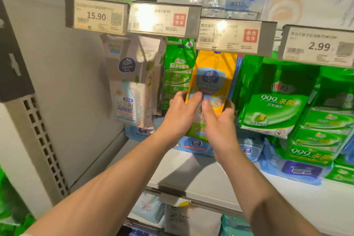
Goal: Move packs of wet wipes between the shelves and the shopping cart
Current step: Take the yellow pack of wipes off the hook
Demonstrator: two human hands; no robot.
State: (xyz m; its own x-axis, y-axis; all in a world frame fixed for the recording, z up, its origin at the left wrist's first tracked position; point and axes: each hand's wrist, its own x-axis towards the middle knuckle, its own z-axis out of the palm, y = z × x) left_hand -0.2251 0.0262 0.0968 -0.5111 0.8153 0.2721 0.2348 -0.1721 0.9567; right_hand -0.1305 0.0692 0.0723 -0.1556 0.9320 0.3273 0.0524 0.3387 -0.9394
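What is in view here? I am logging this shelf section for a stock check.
yellow wipes pack: one, yellow and blue, hanging at centre, held by both hands
white wipes packs: at least two, white, hanging at left
green wipes packs: several, green, hanging at centre and right
blue packs: several, blue, lying on the shelf
price tags: four, pale, along the rail above
left hand: one, gripping the yellow pack
right hand: one, gripping the yellow pack

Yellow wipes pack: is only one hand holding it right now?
No, both the left hand and the right hand grip the lower part of the yellow wipes pack hanging in front of the shelf.
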